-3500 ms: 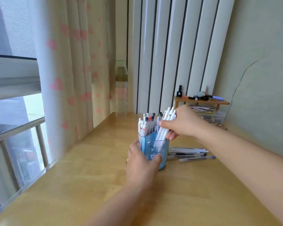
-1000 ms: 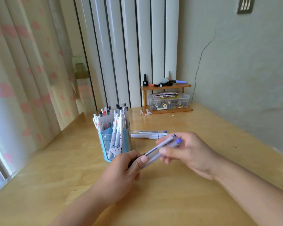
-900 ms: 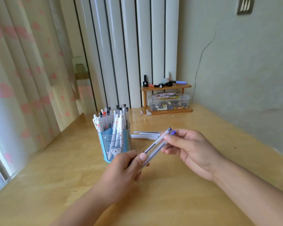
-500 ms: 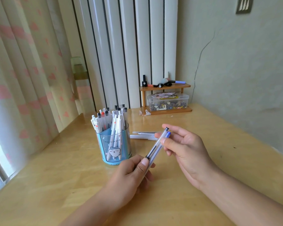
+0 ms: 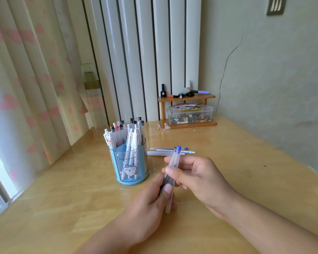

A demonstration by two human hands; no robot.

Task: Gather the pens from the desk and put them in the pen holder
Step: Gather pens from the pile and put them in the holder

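Both hands, left [image 5: 151, 197] and right [image 5: 195, 173], grip two pens [image 5: 171, 173] upright beside the crowded holder [image 5: 129, 167]; more lie on the worktop [image 5: 246, 180]. Forcing them in could tip it.

The two held pens [image 5: 173, 165] now stand nearly upright, swung up from their earlier slant. The left hand [image 5: 151, 204] sits lower on them, and the right hand [image 5: 196, 175] closes its grip around their upper part.

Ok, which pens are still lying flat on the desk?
The loose pens behind the hands, right of the pen holder; the others stand in it or are held.
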